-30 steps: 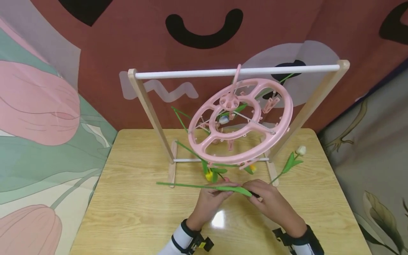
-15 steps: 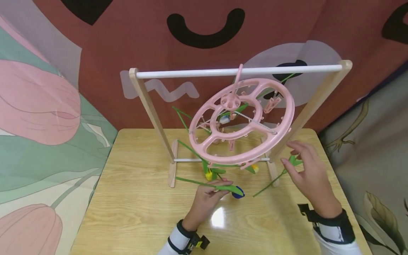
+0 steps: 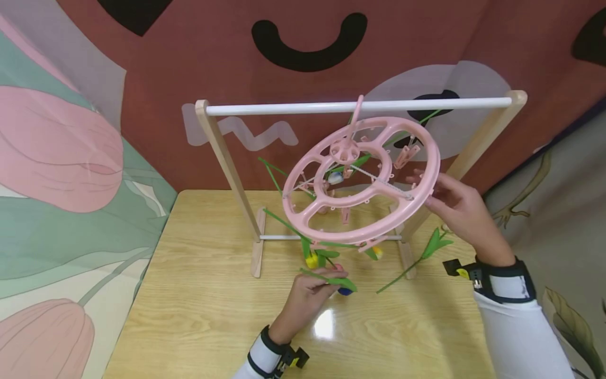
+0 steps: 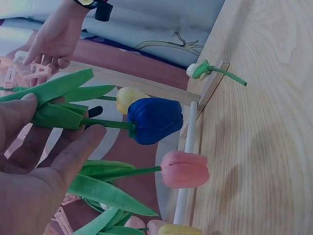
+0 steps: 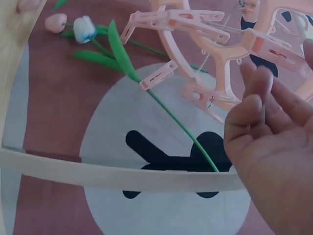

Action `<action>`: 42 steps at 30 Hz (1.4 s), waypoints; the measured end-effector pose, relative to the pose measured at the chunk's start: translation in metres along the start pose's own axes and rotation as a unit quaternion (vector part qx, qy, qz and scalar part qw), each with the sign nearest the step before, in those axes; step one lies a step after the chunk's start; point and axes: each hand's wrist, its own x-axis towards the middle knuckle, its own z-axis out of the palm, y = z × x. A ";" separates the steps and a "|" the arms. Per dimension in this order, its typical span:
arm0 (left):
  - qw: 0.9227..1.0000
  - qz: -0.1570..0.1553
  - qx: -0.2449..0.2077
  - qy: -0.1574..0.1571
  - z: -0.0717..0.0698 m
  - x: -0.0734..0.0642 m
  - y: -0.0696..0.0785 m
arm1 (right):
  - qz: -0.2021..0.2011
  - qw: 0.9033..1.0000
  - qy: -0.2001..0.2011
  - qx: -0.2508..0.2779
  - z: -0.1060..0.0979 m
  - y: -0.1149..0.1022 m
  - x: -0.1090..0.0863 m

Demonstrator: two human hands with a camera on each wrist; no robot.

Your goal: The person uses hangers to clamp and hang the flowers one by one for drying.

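My left hand (image 3: 310, 292) pinches an artificial blue tulip (image 4: 155, 121) by its leaves and stem, low over the table. In the left wrist view its blue head points away from the fingers, beside a pink tulip (image 4: 185, 169). My right hand (image 3: 461, 208) is at the right rim of a round pink clip hanger (image 3: 366, 231), thumb in front and curled fingers reaching behind the rim. Pink clips (image 5: 159, 75) hang from the hanger, and one holds the stem of a white-blue tulip (image 5: 84, 29). Several other tulips hang from it, including a yellow tulip (image 3: 311, 260).
A wooden stand with a white top rod (image 3: 284, 109) carries the hanger by its hook. A white tulip with green leaves (image 3: 432, 245) lies at the right, by the stand's foot (image 3: 407, 258). The wooden table (image 3: 199, 316) meets a printed cloth backdrop (image 3: 213, 52).
My right hand has left the blue tulip, passed over the white tulip and risen to the hanger's right rim. My left hand keeps the blue tulip, whose stem has turned.
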 end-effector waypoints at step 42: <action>0.996 -0.086 0.000 -0.029 0.006 0.003 0.004 | -0.011 0.989 -0.075 0.128 0.042 -0.017 -0.004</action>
